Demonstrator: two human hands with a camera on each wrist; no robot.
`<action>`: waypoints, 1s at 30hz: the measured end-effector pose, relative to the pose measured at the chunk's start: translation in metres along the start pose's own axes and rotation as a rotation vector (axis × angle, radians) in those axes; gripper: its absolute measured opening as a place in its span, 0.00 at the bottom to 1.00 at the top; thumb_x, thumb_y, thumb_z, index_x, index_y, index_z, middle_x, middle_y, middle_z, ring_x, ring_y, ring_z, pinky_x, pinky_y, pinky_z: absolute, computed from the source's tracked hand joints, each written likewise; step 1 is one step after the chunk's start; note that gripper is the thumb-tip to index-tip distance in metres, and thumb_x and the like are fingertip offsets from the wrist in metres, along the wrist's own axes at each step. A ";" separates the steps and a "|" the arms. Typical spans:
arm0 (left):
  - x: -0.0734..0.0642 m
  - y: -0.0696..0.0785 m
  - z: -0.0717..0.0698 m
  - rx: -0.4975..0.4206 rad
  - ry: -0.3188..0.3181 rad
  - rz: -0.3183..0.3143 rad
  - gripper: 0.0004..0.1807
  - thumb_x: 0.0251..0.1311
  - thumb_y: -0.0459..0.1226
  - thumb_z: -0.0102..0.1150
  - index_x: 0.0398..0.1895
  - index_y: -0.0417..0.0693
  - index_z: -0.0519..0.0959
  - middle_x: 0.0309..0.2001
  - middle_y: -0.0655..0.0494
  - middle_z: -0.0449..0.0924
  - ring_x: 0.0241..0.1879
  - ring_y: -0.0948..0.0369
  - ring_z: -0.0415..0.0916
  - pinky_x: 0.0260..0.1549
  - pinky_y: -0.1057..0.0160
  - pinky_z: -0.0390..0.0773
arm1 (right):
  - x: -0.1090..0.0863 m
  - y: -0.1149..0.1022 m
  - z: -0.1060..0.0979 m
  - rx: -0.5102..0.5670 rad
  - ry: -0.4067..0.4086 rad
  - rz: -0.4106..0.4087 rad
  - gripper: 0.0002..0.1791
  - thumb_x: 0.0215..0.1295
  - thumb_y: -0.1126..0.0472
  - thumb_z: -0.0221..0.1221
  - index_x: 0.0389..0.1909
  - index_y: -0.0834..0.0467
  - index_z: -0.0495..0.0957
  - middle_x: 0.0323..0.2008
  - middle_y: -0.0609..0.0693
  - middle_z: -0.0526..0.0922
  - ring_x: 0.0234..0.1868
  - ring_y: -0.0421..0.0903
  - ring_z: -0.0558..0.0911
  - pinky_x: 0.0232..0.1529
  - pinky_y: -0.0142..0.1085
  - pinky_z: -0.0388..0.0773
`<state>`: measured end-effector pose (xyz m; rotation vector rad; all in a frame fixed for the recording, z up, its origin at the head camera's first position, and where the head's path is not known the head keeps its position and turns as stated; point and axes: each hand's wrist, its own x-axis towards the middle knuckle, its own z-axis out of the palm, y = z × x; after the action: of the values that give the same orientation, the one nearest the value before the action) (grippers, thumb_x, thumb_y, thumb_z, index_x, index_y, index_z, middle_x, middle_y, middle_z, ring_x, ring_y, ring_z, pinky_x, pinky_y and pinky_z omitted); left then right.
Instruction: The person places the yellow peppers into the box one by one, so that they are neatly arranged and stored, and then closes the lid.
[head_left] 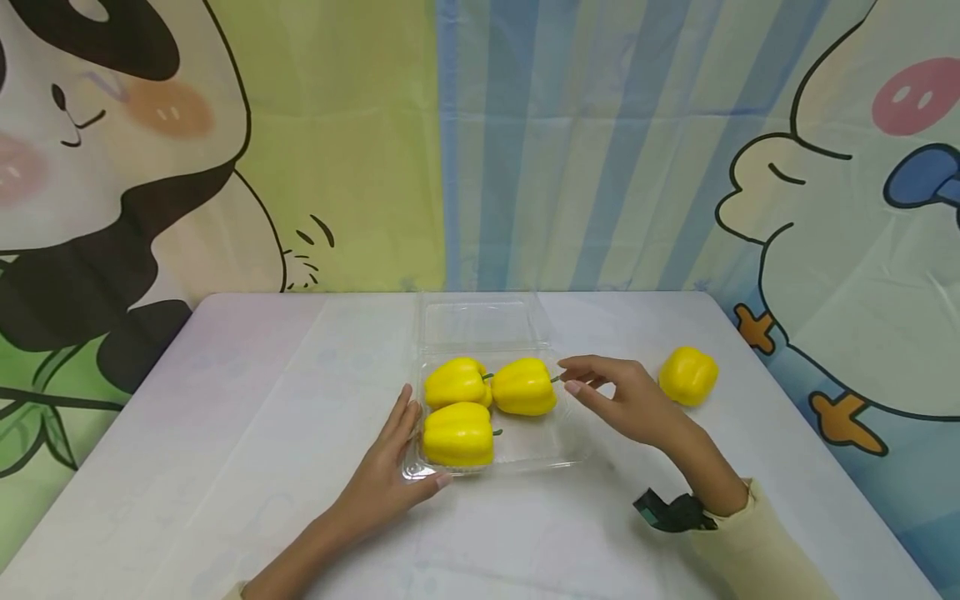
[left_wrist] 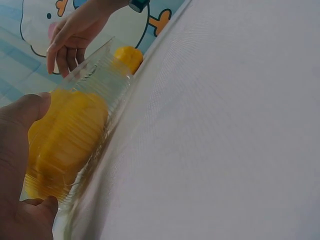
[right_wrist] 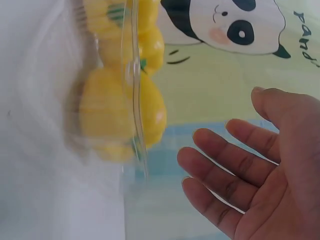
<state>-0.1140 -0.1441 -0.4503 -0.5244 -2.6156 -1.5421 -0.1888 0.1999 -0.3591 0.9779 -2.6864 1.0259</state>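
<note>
A clear plastic box (head_left: 536, 446) holds several yellow bell peppers, among them a front one (head_left: 457, 435), a back left one (head_left: 455, 383) and a back right one (head_left: 523, 387). My left hand (head_left: 393, 458) rests on the box's front left corner, its fingers along the left wall and its thumb by the front edge. Close to the stem of the back right pepper, my right hand (head_left: 626, 400) hovers with loosely bent fingers. Nothing lies between its fingers in the right wrist view, where the palm (right_wrist: 270, 200) faces the box wall.
Another yellow bell pepper (head_left: 688, 377) lies on the white table (head_left: 247, 467), to the right beyond the right hand. The box's clear lid (head_left: 480, 323) lies folded back toward the far table edge. A cartoon-printed curtain (head_left: 345, 150) hangs behind.
</note>
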 end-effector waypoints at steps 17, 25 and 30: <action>0.000 0.003 0.000 -0.013 0.005 -0.030 0.59 0.48 0.49 0.75 0.76 0.39 0.49 0.78 0.57 0.32 0.73 0.57 0.46 0.64 0.60 0.61 | -0.036 0.056 -0.054 -0.136 0.143 0.157 0.22 0.63 0.57 0.65 0.57 0.57 0.78 0.54 0.55 0.81 0.57 0.57 0.75 0.51 0.60 0.76; -0.001 0.004 0.000 -0.035 0.006 -0.021 0.58 0.48 0.48 0.75 0.76 0.38 0.49 0.78 0.57 0.32 0.73 0.56 0.47 0.64 0.60 0.62 | -0.043 0.086 -0.073 -0.096 0.158 0.297 0.25 0.63 0.53 0.65 0.60 0.56 0.76 0.64 0.61 0.70 0.67 0.64 0.61 0.58 0.74 0.56; -0.001 0.005 0.001 -0.031 0.002 -0.015 0.58 0.48 0.47 0.76 0.75 0.37 0.49 0.78 0.56 0.33 0.73 0.56 0.47 0.64 0.60 0.62 | -0.050 0.107 -0.085 -0.049 0.196 0.308 0.28 0.64 0.56 0.65 0.63 0.58 0.73 0.67 0.61 0.68 0.71 0.64 0.54 0.60 0.77 0.47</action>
<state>-0.1110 -0.1413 -0.4469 -0.5066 -2.6042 -1.5897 -0.2244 0.3405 -0.3693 0.4358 -2.7320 1.0364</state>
